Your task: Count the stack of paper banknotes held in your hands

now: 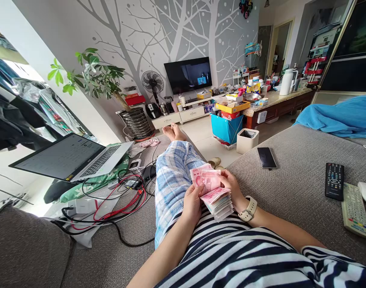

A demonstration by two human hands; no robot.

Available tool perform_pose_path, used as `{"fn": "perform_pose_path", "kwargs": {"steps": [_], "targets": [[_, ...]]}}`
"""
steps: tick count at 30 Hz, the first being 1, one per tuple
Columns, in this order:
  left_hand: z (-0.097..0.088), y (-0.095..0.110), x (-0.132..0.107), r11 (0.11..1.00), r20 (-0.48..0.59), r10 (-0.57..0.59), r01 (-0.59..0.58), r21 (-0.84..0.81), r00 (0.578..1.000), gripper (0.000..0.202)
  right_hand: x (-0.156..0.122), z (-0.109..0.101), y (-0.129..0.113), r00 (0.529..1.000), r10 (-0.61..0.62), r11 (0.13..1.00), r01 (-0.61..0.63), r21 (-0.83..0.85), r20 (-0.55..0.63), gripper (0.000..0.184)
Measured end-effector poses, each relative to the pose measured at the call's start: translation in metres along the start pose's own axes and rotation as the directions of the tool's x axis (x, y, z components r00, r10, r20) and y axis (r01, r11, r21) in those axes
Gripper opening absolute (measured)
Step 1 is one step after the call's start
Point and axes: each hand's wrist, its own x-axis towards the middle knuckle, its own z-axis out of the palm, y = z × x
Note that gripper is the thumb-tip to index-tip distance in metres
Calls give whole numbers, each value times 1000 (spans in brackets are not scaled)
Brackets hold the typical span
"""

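Note:
A thick stack of pink banknotes (pixel 214 196) sits over my lap, above my blue plaid trouser legs. My left hand (pixel 192 203) grips the stack from the left, thumb on top. My right hand (pixel 232 189), with a pale watch on its wrist, holds the right side and pinches the top notes, which are lifted and fanned upward. Both hands are closed on the notes.
I sit on a grey sofa (pixel 294 180). A black phone (pixel 266 157), a black remote (pixel 334 181) and a grey remote (pixel 355 209) lie to my right. An open laptop (pixel 75 158) and tangled cables (pixel 119 200) lie to my left. A blue blanket (pixel 342 116) is far right.

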Motion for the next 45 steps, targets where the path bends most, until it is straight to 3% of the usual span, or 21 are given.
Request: {"fn": "perform_pose_path", "kwargs": {"steps": [10,22,45], "targets": [[2,1,-1,1000,-4,-2,2,-13,1000,19,-1,-2,9,999,-12,999,11,38,35,27],[2,0,1,998,-108,63,-65,-24,992,16,-4,1,0,999,-14,997,10,79,42,27],[-1,-2,6,997,-122,79,-81,-13,989,17,-5,2,-3,1000,1,998,-2,60,18,29]]}}
